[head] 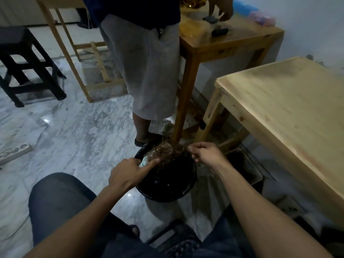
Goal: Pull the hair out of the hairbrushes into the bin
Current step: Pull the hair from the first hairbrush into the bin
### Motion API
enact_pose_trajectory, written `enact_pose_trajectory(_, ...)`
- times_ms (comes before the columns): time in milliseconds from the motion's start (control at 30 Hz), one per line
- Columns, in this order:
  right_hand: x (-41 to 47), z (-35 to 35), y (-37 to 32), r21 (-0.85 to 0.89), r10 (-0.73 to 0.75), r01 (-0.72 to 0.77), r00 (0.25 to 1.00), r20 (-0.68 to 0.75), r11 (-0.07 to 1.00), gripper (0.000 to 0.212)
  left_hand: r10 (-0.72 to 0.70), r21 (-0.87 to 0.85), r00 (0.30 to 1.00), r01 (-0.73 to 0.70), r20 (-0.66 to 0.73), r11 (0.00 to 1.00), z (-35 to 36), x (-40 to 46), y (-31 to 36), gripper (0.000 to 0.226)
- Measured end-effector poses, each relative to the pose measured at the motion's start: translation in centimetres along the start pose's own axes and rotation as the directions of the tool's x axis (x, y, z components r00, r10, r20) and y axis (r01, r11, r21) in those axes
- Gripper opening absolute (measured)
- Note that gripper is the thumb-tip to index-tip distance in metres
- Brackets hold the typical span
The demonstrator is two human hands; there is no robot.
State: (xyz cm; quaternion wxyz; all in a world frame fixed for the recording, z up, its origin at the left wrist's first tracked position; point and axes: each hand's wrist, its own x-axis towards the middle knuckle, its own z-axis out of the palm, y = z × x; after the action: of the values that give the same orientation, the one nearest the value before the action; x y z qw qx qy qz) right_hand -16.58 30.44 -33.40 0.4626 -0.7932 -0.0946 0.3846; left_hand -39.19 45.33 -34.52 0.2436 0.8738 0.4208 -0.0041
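Observation:
A hairbrush (161, 152) full of brownish hair is held over a round black bin (165, 192) on the floor between my knees. My left hand (130, 174) grips the brush from below, index finger stretched along it. My right hand (204, 152) is just right of the brush head, fingers pinched on a tuft of the hair (181, 148) at the brush's right edge. The brush's handle is hidden under my left hand.
A second person (147, 71) stands beyond the bin beside a tall wooden table (223, 41) bearing dark objects. A pale wooden table (288, 108) fills the right side, with a dark basket (245, 164) under its edge. A black stool (22, 66) stands far left on the marble floor.

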Motion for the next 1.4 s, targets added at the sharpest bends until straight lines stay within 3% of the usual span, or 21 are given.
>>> enact_pose_trajectory(267, 1.4, -1.2, 2.4, 0.084, 0.150, -0.134, 0.960, -0.237, 0.987, 0.010, -0.201, -0.154, 0.967, 0.178, -0.154, 0.972, -2.3, 1.3, -2.3, 0.085)
enact_pose_trajectory(400, 1.9, -1.3, 3.1, -0.147, 0.127, -0.172, 0.953, -0.274, 0.974, 0.023, -0.253, -0.266, 0.941, 0.191, -0.224, 0.945, -3.2, 1.9, -1.7, 0.083)
enact_pose_trajectory(500, 2.4, -0.3, 3.5, -0.048, 0.137, -0.150, 0.968, -0.212, 0.987, 0.014, -0.178, -0.194, 0.961, 0.138, -0.212, 0.971, -3.3, 1.7, -1.5, 0.083)
enact_pose_trajectory(633, 1.0, 1.4, 1.7, -0.033, 0.046, -0.045, 0.998, 0.047, 0.998, 0.030, -0.077, -0.066, 0.979, 0.065, -0.191, 0.996, -2.8, 1.1, -1.0, 0.082)
enact_pose_trajectory(700, 0.4, 2.0, 0.5, -0.075, -0.011, 0.016, 0.998, 0.066, 0.997, 0.039, -0.062, -0.045, 0.981, 0.055, -0.182, 0.997, -2.6, 0.8, -0.7, 0.082)
enact_pose_trajectory(800, -0.4, 2.9, -1.1, 0.022, -0.084, 0.082, 0.993, 0.085, 0.996, 0.041, -0.053, -0.036, 0.982, 0.047, -0.181, 0.998, -2.4, 0.5, -0.2, 0.082)
enact_pose_trajectory(867, -1.0, 3.3, -1.9, 0.088, -0.114, 0.101, 0.981, 0.156, 0.991, 0.039, -0.047, -0.046, 0.982, 0.039, -0.182, 0.998, -2.3, 0.3, 0.1, 0.082)
enact_pose_trajectory(967, -1.4, 3.8, -2.2, 0.036, -0.178, 0.174, 0.963, 0.204, 0.984, 0.024, -0.036, -0.056, 0.984, 0.026, -0.176, 0.998, -2.2, 0.1, 0.8, 0.085)
enact_pose_trajectory(1033, -1.2, 3.8, -2.2, 0.038, -0.185, 0.181, 0.968, 0.171, 0.983, 0.010, -0.048, -0.078, 0.982, 0.034, -0.185, 0.996, -2.3, 0.0, 1.0, 0.084)
enact_pose_trajectory(1200, -0.3, 1.9, -0.6, 0.045, -0.015, 0.015, 1.000, 0.008, 0.999, 0.011, -0.186, -0.213, 0.953, 0.136, -0.239, 0.968, -3.6, 0.0, 0.4, 0.083)
enact_pose_trajectory(1400, 0.6, 0.6, 1.5, -0.188, 0.037, -0.053, 0.995, -0.090, 0.981, 0.023, -0.299, -0.309, 0.914, 0.211, -0.273, 0.927, -4.8, -0.2, -0.1, 0.088)
